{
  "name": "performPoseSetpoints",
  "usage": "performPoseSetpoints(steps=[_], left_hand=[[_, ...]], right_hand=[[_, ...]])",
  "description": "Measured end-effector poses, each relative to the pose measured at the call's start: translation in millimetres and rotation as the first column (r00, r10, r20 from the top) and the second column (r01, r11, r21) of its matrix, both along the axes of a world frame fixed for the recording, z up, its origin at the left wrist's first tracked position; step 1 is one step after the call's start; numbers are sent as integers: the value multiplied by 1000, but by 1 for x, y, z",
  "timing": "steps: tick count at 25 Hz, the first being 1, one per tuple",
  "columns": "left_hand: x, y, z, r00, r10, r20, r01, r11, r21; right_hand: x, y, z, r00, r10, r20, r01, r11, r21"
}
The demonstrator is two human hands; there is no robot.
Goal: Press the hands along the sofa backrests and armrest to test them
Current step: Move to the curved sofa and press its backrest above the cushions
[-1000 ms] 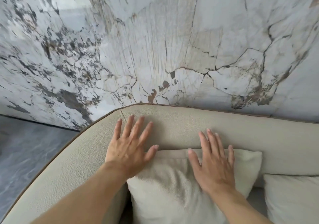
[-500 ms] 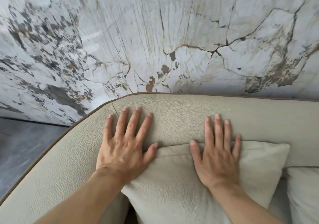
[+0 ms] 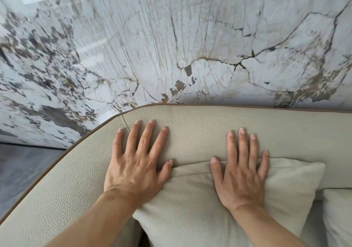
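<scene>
Left hand (image 3: 137,163) at 9 o'clock, right hand (image 3: 242,172) at 3, fingers spread flat on the beige pebbled-leather sofa backrest (image 3: 200,132), apparently testing firmness.

Left hand (image 3: 137,167) flat on beige sofa backrest (image 3: 200,130), right hand (image 3: 241,176) spread across cushion (image 3: 190,208) top, marble wall (image 3: 171,37) behind

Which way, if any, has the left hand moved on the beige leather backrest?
No: the left hand still straddles the thin stitched seam, unmoved.
</scene>
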State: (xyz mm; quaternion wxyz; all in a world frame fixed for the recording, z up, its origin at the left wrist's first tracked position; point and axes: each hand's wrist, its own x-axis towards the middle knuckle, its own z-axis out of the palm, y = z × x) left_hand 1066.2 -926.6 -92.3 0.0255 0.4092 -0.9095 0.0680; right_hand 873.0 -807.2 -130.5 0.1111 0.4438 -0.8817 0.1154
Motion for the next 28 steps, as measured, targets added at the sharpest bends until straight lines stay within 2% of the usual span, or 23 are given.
performPoseSetpoints(steps=[28], left_hand=[[-32,-69,-7,999,-51,-15,50,997,-64]], right_hand=[[-25,-61,-13,998,-56,7,57,993,-107]])
